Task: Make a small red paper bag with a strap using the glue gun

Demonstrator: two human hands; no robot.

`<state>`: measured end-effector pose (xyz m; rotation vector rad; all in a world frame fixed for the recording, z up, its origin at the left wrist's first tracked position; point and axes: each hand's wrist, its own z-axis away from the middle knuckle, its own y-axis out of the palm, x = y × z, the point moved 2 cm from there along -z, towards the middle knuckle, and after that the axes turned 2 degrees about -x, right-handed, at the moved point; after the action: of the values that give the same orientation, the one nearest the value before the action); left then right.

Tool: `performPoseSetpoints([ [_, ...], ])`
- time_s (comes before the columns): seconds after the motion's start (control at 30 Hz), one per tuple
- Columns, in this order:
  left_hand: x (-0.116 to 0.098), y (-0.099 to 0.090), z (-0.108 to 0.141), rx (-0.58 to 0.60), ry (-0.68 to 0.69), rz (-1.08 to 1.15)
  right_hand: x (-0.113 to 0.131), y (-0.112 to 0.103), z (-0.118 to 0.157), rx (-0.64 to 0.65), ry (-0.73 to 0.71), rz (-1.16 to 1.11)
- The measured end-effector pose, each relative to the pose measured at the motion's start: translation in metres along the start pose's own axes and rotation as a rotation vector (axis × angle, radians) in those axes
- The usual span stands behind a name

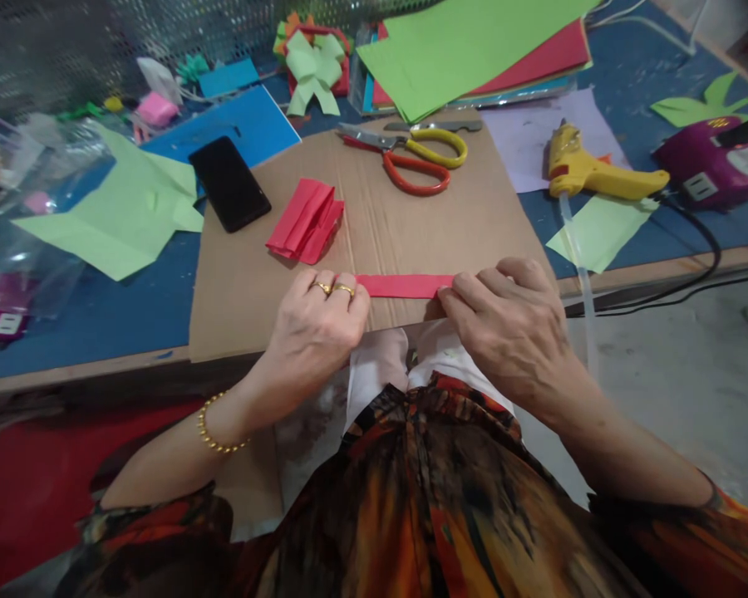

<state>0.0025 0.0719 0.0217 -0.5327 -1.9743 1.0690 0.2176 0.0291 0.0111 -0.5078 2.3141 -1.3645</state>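
A narrow red paper strip [405, 286] stretches level between my two hands, just above the near part of a cardboard sheet [461, 224]. My left hand [324, 311] is closed on the strip's left end, with rings on its fingers. At the other end my right hand [504, 320] grips it, thumb and fingers pinched together. Both ends of the strip are hidden by my fingers. Folded red paper [307, 221] lies on the cardboard beyond my left hand. Scissors [405, 154] with one red and one yellow handle rest open farther back.
A black phone [229, 184] overlaps the cardboard's left side. At right lie a yellow glue gun [598, 170] with a trailing cord and a purple device [716, 162]. Green paper sheets [474, 50] are stacked behind. Cut green paper [125, 212] and plastic bags crowd the left.
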Motion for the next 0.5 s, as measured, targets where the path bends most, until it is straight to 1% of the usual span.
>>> performPoseSetpoints([
  [0.1, 0.003, 0.001, -0.001, -0.033, 0.028, 0.008, -0.003, 0.003, -0.001, 0.014, 0.024, -0.032],
  [0.27, 0.011, 0.007, -0.002, 0.024, -0.016, 0.026, -0.009, 0.008, -0.002, 0.027, 0.05, -0.019],
  [0.37, 0.015, 0.01, -0.002, 0.034, -0.029, 0.049, -0.011, 0.007, -0.002, 0.038, 0.063, -0.055],
  [0.5, 0.02, 0.014, -0.003, 0.061, -0.056, 0.198, -0.012, 0.003, 0.0, 0.064, 0.058, -0.082],
])
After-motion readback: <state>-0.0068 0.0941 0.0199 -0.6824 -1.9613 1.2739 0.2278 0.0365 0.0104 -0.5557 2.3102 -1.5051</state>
